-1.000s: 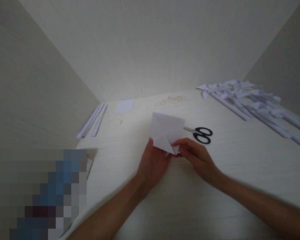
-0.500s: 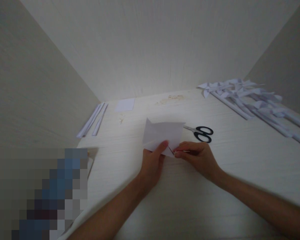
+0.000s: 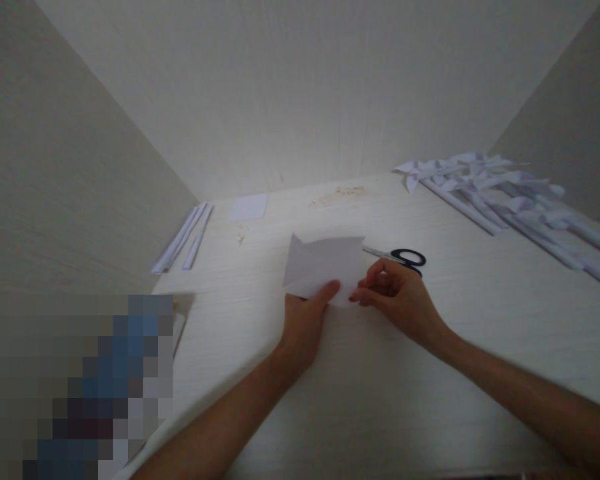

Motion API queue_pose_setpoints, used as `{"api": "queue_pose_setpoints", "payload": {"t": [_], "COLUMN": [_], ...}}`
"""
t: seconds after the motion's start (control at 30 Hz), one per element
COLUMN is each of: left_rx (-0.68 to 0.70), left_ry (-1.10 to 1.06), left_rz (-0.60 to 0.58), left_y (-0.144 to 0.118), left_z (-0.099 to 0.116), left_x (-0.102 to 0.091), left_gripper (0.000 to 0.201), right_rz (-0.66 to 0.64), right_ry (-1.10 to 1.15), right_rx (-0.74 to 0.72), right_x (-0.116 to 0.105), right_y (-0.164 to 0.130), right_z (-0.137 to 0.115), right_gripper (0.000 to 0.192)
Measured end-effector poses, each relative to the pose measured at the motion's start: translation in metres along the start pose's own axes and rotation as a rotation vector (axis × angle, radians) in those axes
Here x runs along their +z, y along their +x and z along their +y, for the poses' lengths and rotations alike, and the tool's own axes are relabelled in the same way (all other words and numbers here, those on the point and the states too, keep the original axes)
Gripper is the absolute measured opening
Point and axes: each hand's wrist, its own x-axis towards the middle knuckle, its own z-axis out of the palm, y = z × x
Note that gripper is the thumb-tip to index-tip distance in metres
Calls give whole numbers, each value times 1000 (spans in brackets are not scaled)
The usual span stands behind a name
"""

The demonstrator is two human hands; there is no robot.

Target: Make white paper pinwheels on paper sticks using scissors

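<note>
The left hand (image 3: 305, 328) holds thin, sharp-cornered paper (image 3: 324, 262).

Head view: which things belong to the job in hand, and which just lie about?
Likely the job:
paper held by left hand, right hand near its corner
perhaps scissors

Apparently lying about:
flat sheet
paper rolls
piled paper pieces

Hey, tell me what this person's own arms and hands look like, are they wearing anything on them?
The left hand and right hand are ungloved. The left forearm and right forearm are bare as far as they show: no sleeve, watch or bracelet. I see no rings, though parts of both hands are hidden.
</note>
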Motion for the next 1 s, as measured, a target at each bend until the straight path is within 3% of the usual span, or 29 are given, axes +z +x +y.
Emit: {"api": "queue_pose_setpoints", "payload": {"t": [0.13, 0.2, 0.3, 0.5, 0.63, 0.8, 0.9, 1.0], "left_rx": [-2, 29, 60, 66, 73, 82, 91, 108], "left_ry": [-203, -236, -224, -213, -227, -249, -278, -319], "left_rz": [86, 89, 118, 163, 122, 112, 128, 137], "left_y": [8, 13, 19, 26, 27, 28, 30, 31], "left_z": [6, 8, 9, 12, 12, 13, 15, 18], "left_x": [-2, -5, -11, -16, -17, -17, -18, -19], "left_gripper": [17, 16, 16, 18, 15, 13, 14, 13], "right_rz": [138, 104, 16, -11, -24, -53, -64, -262], "right_ry": [-711, -965, -1115, -1093, -1087, -1106, -880, -410], "right_rx": [-375, -420, -370, -271, -185, -223, -149, 29], "right_x": [-36, -53, -68, -68, -73, -84, -78, -58], "right_y": [16, 24, 32, 32, 31, 35, 33, 25], "right_z": [0, 4, 13, 15, 14, 22, 18, 8], "right_gripper": [15, 16, 20, 17, 12, 14, 18, 29]}}
